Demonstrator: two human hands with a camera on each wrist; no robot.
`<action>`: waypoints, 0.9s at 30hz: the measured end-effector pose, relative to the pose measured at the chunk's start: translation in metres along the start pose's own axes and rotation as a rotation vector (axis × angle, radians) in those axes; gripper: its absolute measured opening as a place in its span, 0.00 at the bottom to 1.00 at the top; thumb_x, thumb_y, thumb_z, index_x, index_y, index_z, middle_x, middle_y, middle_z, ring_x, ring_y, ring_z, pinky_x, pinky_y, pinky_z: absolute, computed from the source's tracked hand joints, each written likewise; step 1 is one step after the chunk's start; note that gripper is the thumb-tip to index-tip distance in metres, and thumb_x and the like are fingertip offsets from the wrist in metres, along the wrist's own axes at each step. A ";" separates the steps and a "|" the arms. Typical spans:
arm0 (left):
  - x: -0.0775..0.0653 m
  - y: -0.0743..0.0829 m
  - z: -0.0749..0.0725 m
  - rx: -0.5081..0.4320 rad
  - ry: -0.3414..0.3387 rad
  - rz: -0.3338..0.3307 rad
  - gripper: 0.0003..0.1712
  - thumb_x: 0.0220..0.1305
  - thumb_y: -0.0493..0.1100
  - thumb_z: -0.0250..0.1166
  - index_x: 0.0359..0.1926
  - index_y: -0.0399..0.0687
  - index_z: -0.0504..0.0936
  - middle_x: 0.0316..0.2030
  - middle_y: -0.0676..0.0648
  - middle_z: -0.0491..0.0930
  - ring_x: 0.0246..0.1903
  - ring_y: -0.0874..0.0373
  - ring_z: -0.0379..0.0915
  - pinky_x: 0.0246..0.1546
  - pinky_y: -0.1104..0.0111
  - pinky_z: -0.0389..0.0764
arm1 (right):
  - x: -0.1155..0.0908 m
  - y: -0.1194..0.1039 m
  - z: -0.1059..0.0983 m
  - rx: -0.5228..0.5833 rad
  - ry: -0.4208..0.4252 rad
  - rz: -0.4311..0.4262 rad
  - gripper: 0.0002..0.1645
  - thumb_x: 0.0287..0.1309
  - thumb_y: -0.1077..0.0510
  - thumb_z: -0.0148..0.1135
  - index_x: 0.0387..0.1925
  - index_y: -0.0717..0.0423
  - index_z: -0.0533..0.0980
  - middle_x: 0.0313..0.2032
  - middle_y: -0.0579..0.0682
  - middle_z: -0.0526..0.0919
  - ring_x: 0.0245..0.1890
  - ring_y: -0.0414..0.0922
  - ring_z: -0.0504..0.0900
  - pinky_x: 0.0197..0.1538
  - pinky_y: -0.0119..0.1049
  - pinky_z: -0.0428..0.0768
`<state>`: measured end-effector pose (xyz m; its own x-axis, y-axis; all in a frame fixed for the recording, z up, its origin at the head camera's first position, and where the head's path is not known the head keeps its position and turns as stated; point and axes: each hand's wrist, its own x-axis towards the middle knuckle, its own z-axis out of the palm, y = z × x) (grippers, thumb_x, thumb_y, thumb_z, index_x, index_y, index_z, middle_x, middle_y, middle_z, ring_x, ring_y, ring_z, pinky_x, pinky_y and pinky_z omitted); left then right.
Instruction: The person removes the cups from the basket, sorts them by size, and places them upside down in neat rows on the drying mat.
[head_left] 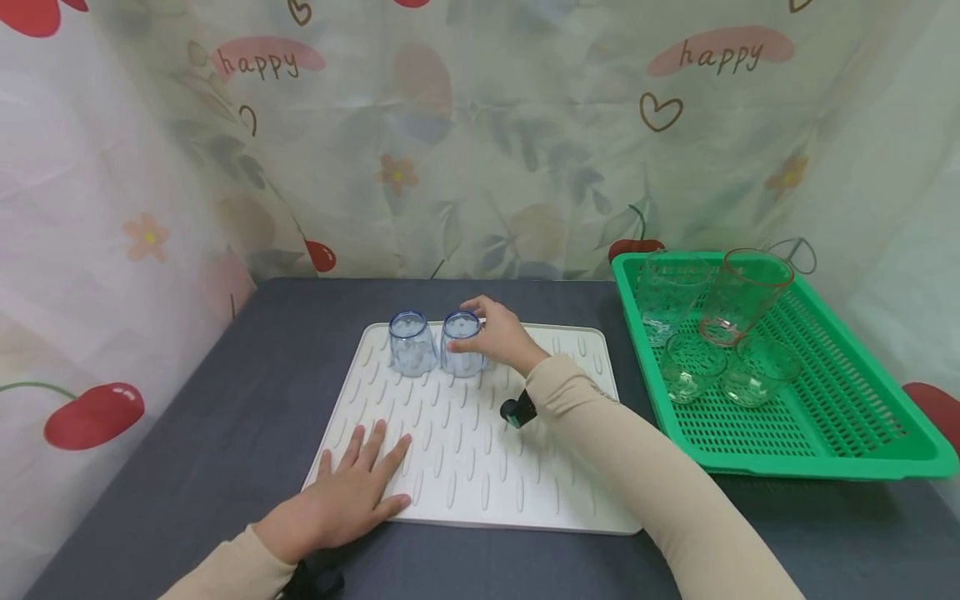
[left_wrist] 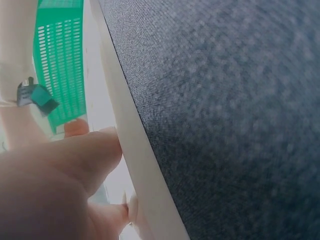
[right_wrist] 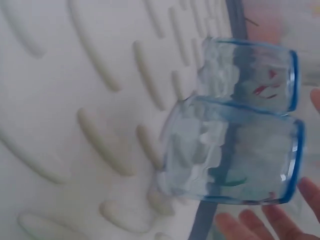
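Two blue-tinted glasses stand side by side near the back of a white ridged mat, the left glass close to the right glass. My right hand is at the right glass, thumb in front and fingers behind its top. From the right wrist view, the fingertips spread around the nearer glass by its blue edge, with gaps showing between them and the glass. Flat on the mat's front left part, my left hand rests with fingers spread. Its thumb lies along the mat's edge.
A green slotted basket stands on the right of the dark table. Inside are a red-rimmed tall glass, a clear tall glass and two shorter clear glasses. A patterned curtain hangs behind and at the sides.
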<state>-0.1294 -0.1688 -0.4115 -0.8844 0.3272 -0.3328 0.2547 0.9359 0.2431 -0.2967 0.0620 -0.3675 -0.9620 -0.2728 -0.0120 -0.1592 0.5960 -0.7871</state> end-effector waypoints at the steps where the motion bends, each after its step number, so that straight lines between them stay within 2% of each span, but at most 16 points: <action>1: 0.000 0.000 0.000 -0.003 0.000 0.002 0.44 0.66 0.67 0.53 0.76 0.56 0.51 0.76 0.36 0.40 0.74 0.33 0.31 0.60 0.27 0.40 | -0.001 -0.002 -0.002 0.004 -0.001 0.001 0.43 0.46 0.49 0.77 0.63 0.51 0.69 0.63 0.57 0.71 0.63 0.54 0.70 0.62 0.49 0.72; 5: 0.000 0.000 -0.001 -0.008 -0.002 0.001 0.45 0.65 0.68 0.53 0.76 0.56 0.51 0.76 0.36 0.40 0.74 0.33 0.31 0.60 0.27 0.40 | -0.006 -0.012 -0.013 0.029 -0.001 0.009 0.41 0.48 0.48 0.75 0.64 0.49 0.68 0.64 0.55 0.71 0.64 0.54 0.69 0.61 0.50 0.72; 10: 0.000 -0.001 0.000 0.000 0.003 -0.004 0.45 0.65 0.67 0.53 0.76 0.56 0.52 0.76 0.35 0.40 0.74 0.33 0.31 0.60 0.27 0.40 | -0.016 -0.026 -0.037 0.077 0.001 -0.007 0.37 0.53 0.46 0.72 0.63 0.47 0.69 0.65 0.53 0.70 0.66 0.52 0.68 0.62 0.49 0.72; 18: 0.002 -0.002 0.000 0.003 -0.009 -0.006 0.45 0.65 0.68 0.52 0.76 0.56 0.51 0.76 0.36 0.39 0.74 0.34 0.31 0.60 0.27 0.40 | -0.039 -0.041 -0.089 0.244 0.045 -0.083 0.30 0.61 0.52 0.65 0.63 0.52 0.69 0.65 0.55 0.70 0.67 0.54 0.68 0.63 0.51 0.72; 27: 0.001 -0.001 0.001 0.004 -0.017 -0.013 0.45 0.65 0.68 0.52 0.76 0.56 0.51 0.76 0.37 0.39 0.74 0.34 0.30 0.61 0.27 0.39 | -0.078 -0.038 -0.152 0.266 0.153 -0.152 0.29 0.66 0.52 0.59 0.66 0.54 0.65 0.65 0.54 0.68 0.66 0.51 0.69 0.64 0.50 0.70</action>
<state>-0.1306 -0.1687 -0.4127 -0.8809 0.3173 -0.3511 0.2451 0.9406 0.2351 -0.2492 0.1752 -0.2433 -0.9571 -0.2148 0.1947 -0.2593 0.3341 -0.9062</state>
